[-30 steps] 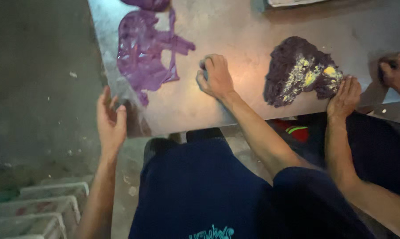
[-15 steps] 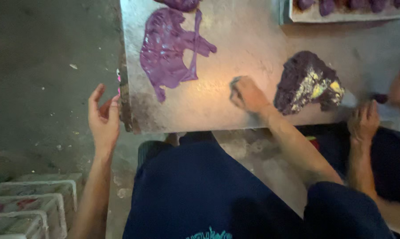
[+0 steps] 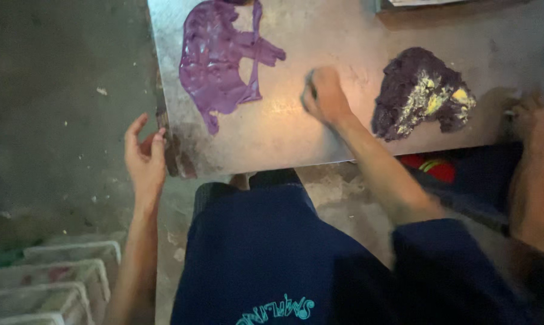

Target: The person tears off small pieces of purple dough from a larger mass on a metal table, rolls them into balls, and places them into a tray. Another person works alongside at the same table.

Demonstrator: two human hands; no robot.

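Observation:
My left hand is open, fingers apart, with its fingertips at the left front corner of the metal table. My right hand rests on the tabletop as a closed fist, and a small dark object pokes out at its top. It lies between a smear of light purple paste on the left and a dark purple lump with yellow bits on the right, touching neither.
Another person's hand rests on the table's right front edge, beside the lump. A tray edge shows at the top right. White crates stand on the concrete floor at the lower left. My dark blue clothing fills the foreground.
My left hand has come in to the table's corner. The other person's hand has drawn away from the lump to the right. My right fist has stayed between paste and lump.

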